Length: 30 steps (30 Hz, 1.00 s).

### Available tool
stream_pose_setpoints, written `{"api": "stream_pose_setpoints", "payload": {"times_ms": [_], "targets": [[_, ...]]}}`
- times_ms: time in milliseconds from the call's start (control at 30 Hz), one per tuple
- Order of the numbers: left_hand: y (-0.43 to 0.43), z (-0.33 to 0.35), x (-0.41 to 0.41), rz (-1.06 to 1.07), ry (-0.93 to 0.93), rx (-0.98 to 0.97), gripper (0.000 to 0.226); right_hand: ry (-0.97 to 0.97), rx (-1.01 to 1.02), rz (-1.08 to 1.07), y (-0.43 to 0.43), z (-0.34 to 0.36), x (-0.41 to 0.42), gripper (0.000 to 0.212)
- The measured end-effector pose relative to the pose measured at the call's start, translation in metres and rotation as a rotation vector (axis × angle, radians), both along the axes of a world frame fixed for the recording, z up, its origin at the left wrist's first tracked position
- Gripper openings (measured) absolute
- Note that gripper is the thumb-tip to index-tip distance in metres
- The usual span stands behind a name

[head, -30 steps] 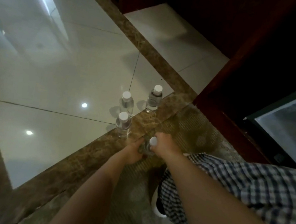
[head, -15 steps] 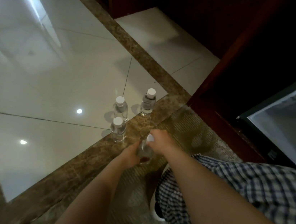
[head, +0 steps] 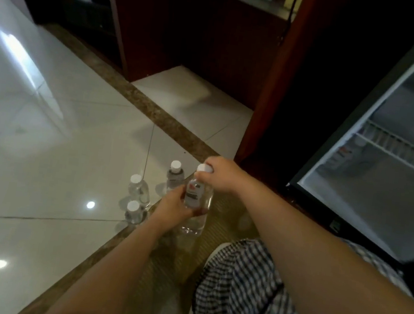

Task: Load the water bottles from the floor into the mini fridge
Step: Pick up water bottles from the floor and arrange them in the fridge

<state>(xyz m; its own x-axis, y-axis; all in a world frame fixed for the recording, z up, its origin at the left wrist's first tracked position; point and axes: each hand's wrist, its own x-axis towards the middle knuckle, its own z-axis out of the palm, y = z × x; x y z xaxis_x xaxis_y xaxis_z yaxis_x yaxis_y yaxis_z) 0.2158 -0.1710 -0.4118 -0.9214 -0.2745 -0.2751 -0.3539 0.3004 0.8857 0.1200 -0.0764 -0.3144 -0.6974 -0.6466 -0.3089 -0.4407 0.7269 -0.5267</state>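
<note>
Fingers of right hand pinch cap; left hand grips bottle.

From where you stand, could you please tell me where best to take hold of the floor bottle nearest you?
Probably from above, with the grip round the neck under its white cap: the nearest floor bottle stands upright, and a second bottle stands close behind it, leaving little room at the body.

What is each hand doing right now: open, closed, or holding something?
Left hand: closed round the body of the water bottle.
Right hand: closed on the same bottle, pinching its white cap.
</note>
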Motion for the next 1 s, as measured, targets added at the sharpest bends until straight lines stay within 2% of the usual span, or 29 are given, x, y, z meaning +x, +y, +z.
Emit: {"api": "stream_pose_setpoints", "payload": {"times_ms": [133,267,433,667,800,867,934,1000], "targets": [[0.016,0.044,-0.026,0.01,0.105,-0.011,0.052,0.064,-0.146,-0.019,0.029,0.047,-0.015,0.022],[0.035,0.086,-0.052,-0.073,0.184,-0.015,0.052,0.142,-0.267,-0.065,0.067,0.087,-0.031,0.026],[0.077,0.141,-0.083,-0.191,0.313,-0.16,0.034,0.172,-0.405,-0.165,0.125,0.125,-0.052,0.027],[0.157,0.188,-0.13,-0.321,0.35,-0.083,0.042,0.32,-0.495,-0.291,0.214,0.161,-0.071,0.016],[0.205,0.194,-0.153,-0.435,0.33,-0.067,0.044,0.397,-0.486,-0.388,0.262,0.161,-0.082,0.022],[0.229,0.191,-0.165,-0.474,0.321,-0.062,0.057,0.431,-0.474,-0.428,0.286,0.156,-0.087,0.025],[0.252,0.185,-0.179,-0.498,0.316,-0.073,0.09,0.438,-0.464,-0.465,0.307,0.149,-0.094,0.024],[0.27,0.178,-0.193,-0.54,0.296,-0.106,0.101,0.432,-0.428,-0.505,0.326,0.14,-0.103,0.021]]}}
